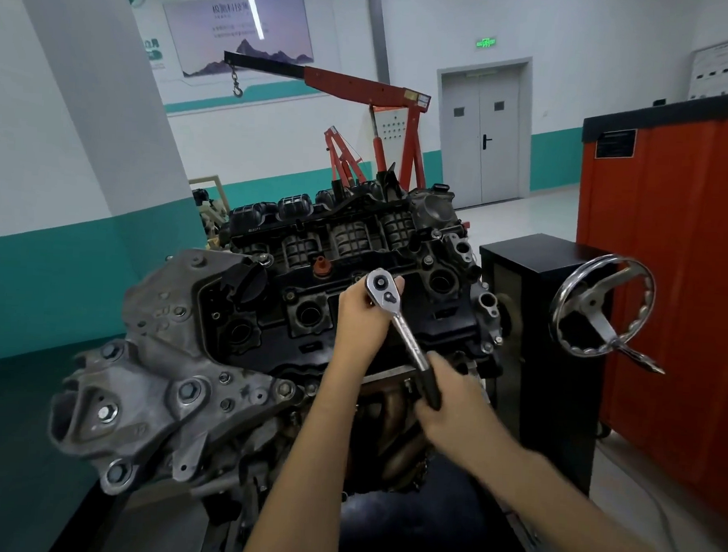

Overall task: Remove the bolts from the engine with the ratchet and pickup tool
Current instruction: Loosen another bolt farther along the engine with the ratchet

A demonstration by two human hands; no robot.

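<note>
Left hand (359,315) and right hand (452,403) both curled, gripping.

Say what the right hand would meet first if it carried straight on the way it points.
Probably the left hand, near its wrist, just up-left of the right hand on the ratchet handle; depth is unclear.

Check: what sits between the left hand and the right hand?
Head view: the ratchet spans the gap, its chrome shaft bare between the left hand at its head and the right hand on its black grip, above the engine.

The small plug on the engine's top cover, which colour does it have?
The plug is red; the head view shows it best.
</note>
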